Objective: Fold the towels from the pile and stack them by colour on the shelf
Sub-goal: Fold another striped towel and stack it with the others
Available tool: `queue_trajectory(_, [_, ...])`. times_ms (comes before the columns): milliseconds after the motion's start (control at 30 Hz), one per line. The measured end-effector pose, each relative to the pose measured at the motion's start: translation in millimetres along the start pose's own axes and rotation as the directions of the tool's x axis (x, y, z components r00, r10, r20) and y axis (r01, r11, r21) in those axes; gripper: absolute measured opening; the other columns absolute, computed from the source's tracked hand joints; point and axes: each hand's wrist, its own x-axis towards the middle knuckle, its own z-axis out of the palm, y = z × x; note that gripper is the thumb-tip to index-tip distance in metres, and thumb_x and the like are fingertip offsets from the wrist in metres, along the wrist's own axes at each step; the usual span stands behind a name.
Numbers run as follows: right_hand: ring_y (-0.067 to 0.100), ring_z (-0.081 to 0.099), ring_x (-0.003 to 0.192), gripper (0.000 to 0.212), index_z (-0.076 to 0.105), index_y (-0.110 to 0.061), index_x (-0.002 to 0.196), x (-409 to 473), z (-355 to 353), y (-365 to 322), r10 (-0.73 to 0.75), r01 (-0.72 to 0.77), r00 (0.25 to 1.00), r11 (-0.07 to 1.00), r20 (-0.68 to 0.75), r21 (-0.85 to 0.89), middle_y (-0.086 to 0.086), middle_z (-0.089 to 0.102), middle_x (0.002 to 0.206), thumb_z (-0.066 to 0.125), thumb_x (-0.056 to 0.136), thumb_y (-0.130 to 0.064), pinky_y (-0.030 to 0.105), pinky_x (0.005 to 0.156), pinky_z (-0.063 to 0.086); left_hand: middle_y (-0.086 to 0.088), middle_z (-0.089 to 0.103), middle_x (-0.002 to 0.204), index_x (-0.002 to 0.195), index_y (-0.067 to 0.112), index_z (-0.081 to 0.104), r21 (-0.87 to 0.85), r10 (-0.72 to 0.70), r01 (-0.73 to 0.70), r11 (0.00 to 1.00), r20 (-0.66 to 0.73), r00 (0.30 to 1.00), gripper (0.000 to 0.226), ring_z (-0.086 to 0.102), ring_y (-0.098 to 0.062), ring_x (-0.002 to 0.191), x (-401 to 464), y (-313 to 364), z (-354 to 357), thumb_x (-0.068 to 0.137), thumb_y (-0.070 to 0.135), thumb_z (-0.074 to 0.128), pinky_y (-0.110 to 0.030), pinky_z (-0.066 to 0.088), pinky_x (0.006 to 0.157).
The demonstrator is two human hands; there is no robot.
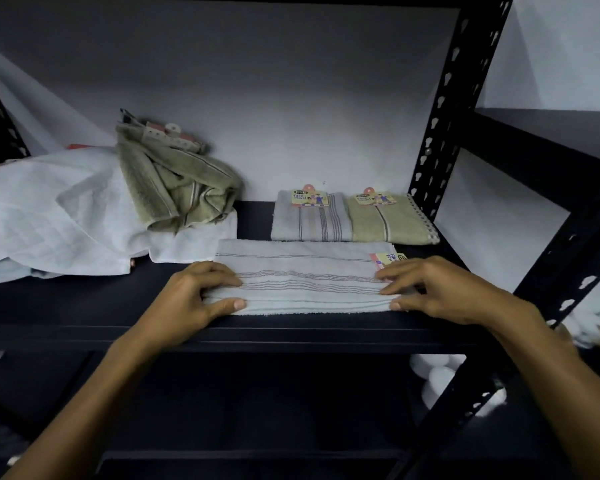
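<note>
A pale blue striped towel [305,275] lies flat on the black shelf [84,306], near its front edge. My left hand [191,299] pinches the towel's near left edge, thumb under the fold. My right hand [440,292] pinches the near right edge the same way, beside a paper label. Behind it lie two folded towels side by side: a pale blue one [309,220] and an olive one [388,220]. At the left is the pile: white towels [59,216] with a crumpled olive towel [177,181] on top.
A black perforated upright [444,109] stands at the shelf's right end, with another slanting post [568,258] nearer me. White sheeting backs the shelf. White rounded objects [440,375] lie below at the right. A lower shelf is dark.
</note>
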Motion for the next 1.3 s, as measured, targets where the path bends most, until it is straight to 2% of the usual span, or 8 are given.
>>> queue_trajectory(167, [0.017,0.058,0.109,0.025,0.077,-0.023,0.103,-11,21,7,-0.122,0.095,0.958,0.989,-0.258,-0.115,-0.005,0.065,0.118,0.068,0.084,-0.036,0.040,0.091,0.051,0.009,0.057,0.098,0.100,0.024,0.077,0.168,-0.025,0.060,0.984,-0.204,0.979,0.044,0.045,-0.009,0.097,-10,5,12,0.071,0.055,0.066,-0.041,0.045,0.083])
queue_trajectory(267, [0.017,0.061,0.093,0.030,0.076,-0.016,0.104,-16,25,7,-0.169,0.136,0.931,0.983,-0.323,-0.121,-0.005,0.066,0.099,0.061,0.086,-0.035,0.037,0.079,0.054,0.007,0.055,0.099,0.105,0.024,0.076,0.122,-0.091,0.113,0.986,-0.172,0.981,0.048,0.048,-0.012,0.097,-14,6,12,0.070,0.055,0.068,-0.036,0.044,0.083])
queue_trajectory(400, [0.018,0.065,0.090,0.021,0.075,-0.008,0.102,-18,25,8,-0.244,0.185,0.885,0.966,-0.395,-0.183,-0.001,0.073,0.096,0.065,0.089,-0.021,0.037,0.077,0.056,0.007,0.051,0.101,0.112,0.023,0.073,0.096,-0.081,0.088,0.991,-0.082,0.993,0.037,0.049,-0.013,0.100,-11,3,5,0.078,0.036,0.076,-0.028,0.040,0.084])
queue_trajectory(633, [0.013,0.068,0.100,0.018,0.077,-0.019,0.101,-17,18,12,-0.191,0.153,0.944,0.976,-0.270,-0.154,-0.007,0.074,0.102,0.074,0.084,-0.023,0.041,0.085,0.056,0.006,0.057,0.098,0.104,0.017,0.075,0.129,-0.078,0.082,0.988,-0.041,0.996,0.016,0.055,-0.016,0.098,-1,6,-3,0.089,0.015,0.069,-0.023,0.037,0.082])
queue_trajectory(800, [0.013,0.069,0.090,0.010,0.076,-0.023,0.096,-18,14,6,-0.142,0.099,0.959,0.979,-0.247,-0.176,-0.012,0.075,0.095,0.071,0.088,-0.024,0.042,0.076,0.056,0.002,0.060,0.092,0.093,0.021,0.077,0.094,-0.067,0.088,0.992,-0.201,0.977,0.010,0.057,-0.014,0.088,3,19,-10,0.086,0.016,0.071,-0.023,0.042,0.074])
queue_trajectory(900, [0.008,0.067,0.078,0.007,0.076,-0.024,0.092,-20,18,2,-0.115,0.060,0.952,0.979,-0.284,-0.196,-0.013,0.074,0.086,0.073,0.086,-0.023,0.040,0.069,0.056,0.004,0.061,0.090,0.095,0.016,0.077,0.148,0.032,0.011,0.989,-0.284,0.958,0.011,0.056,-0.016,0.088,-8,18,-8,0.085,0.014,0.073,-0.028,0.044,0.077])
queue_trajectory(1200, [0.016,0.070,0.095,0.022,0.076,-0.024,0.103,-24,13,5,-0.115,0.044,0.964,0.959,-0.240,-0.279,-0.008,0.075,0.103,0.079,0.081,-0.022,0.042,0.074,0.057,0.005,0.069,0.101,0.102,0.015,0.077,0.231,0.068,-0.048,0.972,-0.080,0.994,0.020,0.060,-0.015,0.099,-22,3,-11,0.082,0.017,0.077,-0.030,0.048,0.087])
queue_trajectory(1300, [0.018,0.070,0.089,0.014,0.075,-0.024,0.098,-23,13,4,-0.144,0.065,0.963,0.944,-0.227,-0.324,-0.009,0.075,0.098,0.073,0.084,-0.023,0.042,0.070,0.056,0.005,0.068,0.102,0.104,0.017,0.076,0.300,0.073,-0.070,0.951,0.001,0.997,0.020,0.058,-0.016,0.101,-15,5,-17,0.086,0.022,0.073,-0.032,0.047,0.087])
